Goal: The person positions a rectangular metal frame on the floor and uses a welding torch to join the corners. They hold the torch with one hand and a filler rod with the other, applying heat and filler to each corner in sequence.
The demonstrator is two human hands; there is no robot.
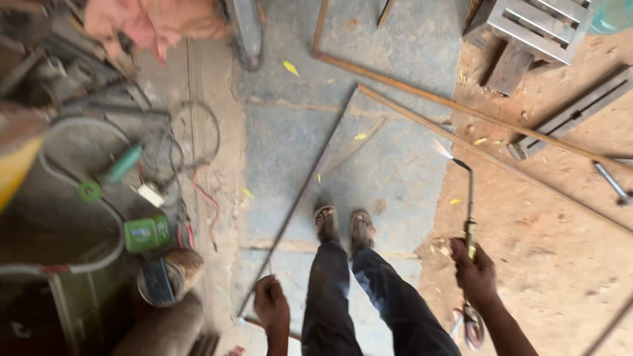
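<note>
Below, seen from the head camera, the person stands on a grey concrete floor (395,53) with both sandalled feet (344,225) side by side, legs in dark trousers. The right hand (475,270) is closed in a fist round the handle of a torch (469,198), whose thin black neck rises away from the feet and ends in a bent tip with a small pale flame (440,148) at it. The left hand (271,304) is closed too, left of the feet and near the close end of a thin rod (303,191); it seems to grip that rod, though I cannot tell for sure. The rod runs slantwise along the floor, past the left of the feet and away from them. Beyond the feet lie long metal bars (461,109), crossing from the concrete onto bare reddish dirt (560,250) to the right of the feet. Far right of the feet a wrench (612,182) rests on the dirt, and further away a grey metal frame (537,26). Left of the feet there is clutter: a grey hose (79,125), loops of wire (198,132), a green can (146,233) and a green-handled tool (112,173). Far from the feet, at upper left, lies pink cloth (148,20).
</note>
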